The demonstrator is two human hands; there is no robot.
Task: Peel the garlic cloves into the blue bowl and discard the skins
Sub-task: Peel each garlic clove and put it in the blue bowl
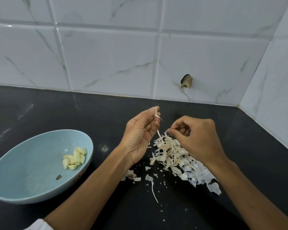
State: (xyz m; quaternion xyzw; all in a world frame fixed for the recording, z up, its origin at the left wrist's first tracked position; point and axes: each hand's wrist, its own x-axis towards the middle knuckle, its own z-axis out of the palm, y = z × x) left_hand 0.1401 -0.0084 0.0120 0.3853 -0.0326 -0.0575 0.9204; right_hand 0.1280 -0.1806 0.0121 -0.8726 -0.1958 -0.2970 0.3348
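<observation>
A light blue bowl (23,171) sits tilted on the black counter at the left, with several peeled yellow garlic cloves (74,158) against its right wall. My left hand (140,135) pinches a small unpeeled garlic clove (156,111) between thumb and fingertips above the counter. To its right my right hand (196,140) has curled fingers pinching a thin strip of skin (159,132) over the pile of garlic skins (175,156) lying below and between both hands.
The black counter (40,113) meets a white marble-patterned tiled wall (106,63) at the back and right corner. A chipped hole (186,81) marks the wall. Loose skin flakes (154,188) are scattered toward the front.
</observation>
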